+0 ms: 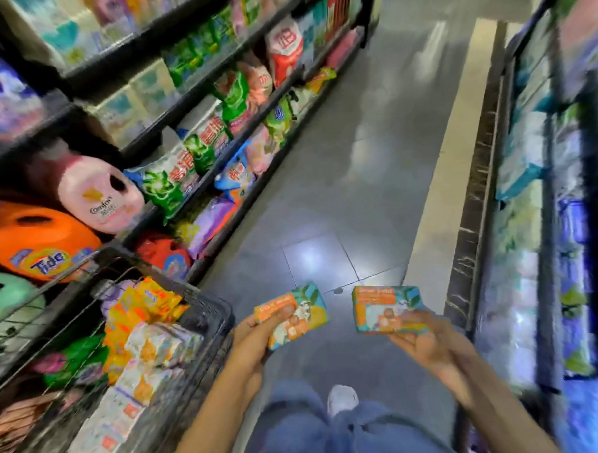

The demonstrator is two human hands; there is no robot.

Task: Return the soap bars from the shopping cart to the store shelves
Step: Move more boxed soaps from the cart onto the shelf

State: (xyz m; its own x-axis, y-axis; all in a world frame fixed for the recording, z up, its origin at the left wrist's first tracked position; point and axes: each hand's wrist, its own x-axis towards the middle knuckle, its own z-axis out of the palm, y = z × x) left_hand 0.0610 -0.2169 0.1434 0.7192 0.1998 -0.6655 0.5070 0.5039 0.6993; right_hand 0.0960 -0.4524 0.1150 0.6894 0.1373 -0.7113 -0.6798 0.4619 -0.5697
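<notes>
Orange-and-teal wrappers mark both bars, held over the aisle floor just right of the shopping cart [223, 318]. The left hand [257, 334] pinches the left soap bar [294, 312], thumb on its face and fingers curled beneath; the right hand [422, 344] grips the right soap bar [387, 308] along its lower edge. Each bar looks light, stiff and blocky with a glossy, possibly slippery wrapper, so clamping across the broad faces suits placing them on the shelves [547, 215].
</notes>
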